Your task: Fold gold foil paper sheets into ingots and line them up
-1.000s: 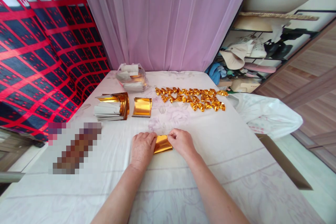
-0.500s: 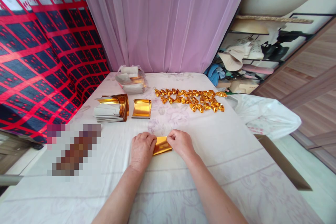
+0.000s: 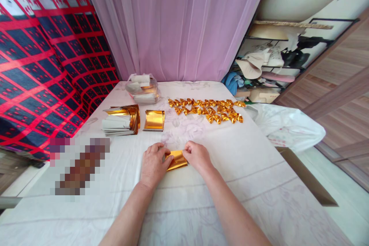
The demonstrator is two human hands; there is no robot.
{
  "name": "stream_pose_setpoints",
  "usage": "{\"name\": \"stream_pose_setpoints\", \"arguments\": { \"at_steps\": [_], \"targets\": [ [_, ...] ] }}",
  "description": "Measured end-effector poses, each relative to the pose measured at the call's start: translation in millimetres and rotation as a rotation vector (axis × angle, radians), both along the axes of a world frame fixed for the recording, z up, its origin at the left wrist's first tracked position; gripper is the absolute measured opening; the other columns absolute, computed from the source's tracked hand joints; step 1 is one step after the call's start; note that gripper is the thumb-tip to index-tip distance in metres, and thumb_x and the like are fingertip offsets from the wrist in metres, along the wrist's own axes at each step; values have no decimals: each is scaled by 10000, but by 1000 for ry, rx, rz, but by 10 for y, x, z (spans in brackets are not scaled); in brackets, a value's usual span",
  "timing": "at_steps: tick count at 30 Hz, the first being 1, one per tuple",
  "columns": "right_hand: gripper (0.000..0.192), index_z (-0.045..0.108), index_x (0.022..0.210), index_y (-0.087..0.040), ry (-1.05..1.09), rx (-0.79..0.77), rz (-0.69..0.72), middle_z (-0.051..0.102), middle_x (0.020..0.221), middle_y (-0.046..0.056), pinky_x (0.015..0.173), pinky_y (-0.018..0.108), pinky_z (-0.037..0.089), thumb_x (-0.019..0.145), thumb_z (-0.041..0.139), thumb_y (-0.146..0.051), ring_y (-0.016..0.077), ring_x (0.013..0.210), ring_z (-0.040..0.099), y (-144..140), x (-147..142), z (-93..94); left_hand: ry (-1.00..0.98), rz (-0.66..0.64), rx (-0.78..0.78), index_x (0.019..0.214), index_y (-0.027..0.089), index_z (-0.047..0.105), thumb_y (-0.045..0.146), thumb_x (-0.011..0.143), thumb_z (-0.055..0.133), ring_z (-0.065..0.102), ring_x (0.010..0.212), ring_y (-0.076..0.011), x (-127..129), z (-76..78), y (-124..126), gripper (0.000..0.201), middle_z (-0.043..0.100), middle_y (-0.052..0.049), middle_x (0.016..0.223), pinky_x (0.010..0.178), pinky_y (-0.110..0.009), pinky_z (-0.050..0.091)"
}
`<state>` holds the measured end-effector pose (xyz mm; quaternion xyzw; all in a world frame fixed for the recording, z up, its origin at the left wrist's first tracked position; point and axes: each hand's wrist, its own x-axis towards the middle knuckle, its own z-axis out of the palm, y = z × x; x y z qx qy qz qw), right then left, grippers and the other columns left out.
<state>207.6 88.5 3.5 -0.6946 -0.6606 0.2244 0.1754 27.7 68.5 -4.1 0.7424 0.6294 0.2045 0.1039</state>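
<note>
A sheet of gold foil paper (image 3: 177,160) lies on the cloth-covered table between my two hands. My left hand (image 3: 154,161) grips its left side, the thumb lying on top of the foil. At the upper right corner, my right hand (image 3: 197,155) pinches the sheet between thumb and fingers. Beyond them sits a small stack of gold foil sheets (image 3: 154,120). Left of that is a larger, looser stack of foil paper (image 3: 118,122) with pale backs showing. Several folded gold foil pieces (image 3: 213,108) lie in rows at the far right of the table.
A clear plastic bag of foil paper (image 3: 142,89) stands at the table's far left. Past the right edge are a white plastic bag (image 3: 291,125), a cardboard piece (image 3: 307,175) and a loaded shelf rack (image 3: 268,67). A blurred-out patch (image 3: 83,167) covers something on the left.
My left thumb has shifted right over the foil sheet, while my right hand keeps its pinch at the corner. The whole view has turned slightly.
</note>
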Motion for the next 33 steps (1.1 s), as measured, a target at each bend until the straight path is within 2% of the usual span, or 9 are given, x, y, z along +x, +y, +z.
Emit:
{"name": "stream_pose_setpoints", "arguments": {
  "at_steps": [7, 12, 16, 20, 24, 27, 33],
  "targets": [
    [75, 655, 699, -232, 41, 38, -1, 644, 616, -38, 537, 210, 298, 751, 609, -204, 111, 572, 545, 5, 13, -49, 14, 27, -15, 888, 275, 716, 325, 795, 680, 560, 1085, -272, 21, 11, 1, 111, 600, -49, 1172, 911, -417, 434],
    [95, 643, 727, -225, 236, 69, -39, 660, 636, -33, 557, 209, 370, 782, 571, -253, 125, 589, 587, 10, 71, -135, 19, 31, -20, 885, 268, 712, 327, 795, 682, 556, 1084, -270, 28, 13, -1, 112, 604, -51, 1171, 910, -413, 427],
    [171, 660, 825, -223, 352, 228, 32, 701, 771, 0, 644, 227, 447, 837, 509, -303, 143, 683, 627, -72, 91, -163, 9, 28, -24, 887, 263, 710, 330, 794, 687, 550, 1093, -267, 29, 13, -7, 118, 603, -51, 1184, 922, -411, 415],
    [197, 689, 884, -231, 208, 459, 233, 713, 858, 37, 762, 265, 451, 881, 494, -260, 170, 827, 617, -225, 27, -127, 12, 21, -26, 904, 259, 708, 343, 802, 679, 547, 1096, -268, 32, 14, -7, 135, 602, -56, 1181, 920, -413, 413],
    [183, 688, 824, -234, 94, 491, 430, 707, 822, 23, 791, 289, 434, 894, 520, -204, 170, 829, 591, -345, -29, -110, 6, 16, -16, 915, 253, 706, 343, 800, 681, 542, 1112, -265, 39, 5, -5, 148, 597, -59, 1196, 936, -414, 406],
    [146, 687, 817, -225, 36, 493, 481, 709, 851, 17, 793, 306, 420, 882, 559, -198, 173, 830, 576, -396, -15, -136, -4, 14, -11, 918, 254, 705, 336, 797, 681, 540, 1117, -260, 42, -2, -5, 149, 600, -55, 1197, 937, -410, 403],
    [127, 710, 883, -233, -25, 509, 481, 695, 925, 25, 788, 320, 403, 870, 587, -200, 181, 873, 577, -465, 54, -197, 0, 8, -4, 924, 257, 707, 357, 801, 671, 537, 1120, -262, 39, -13, -11, 163, 599, -55, 1205, 931, -412, 403]
  ]
}}
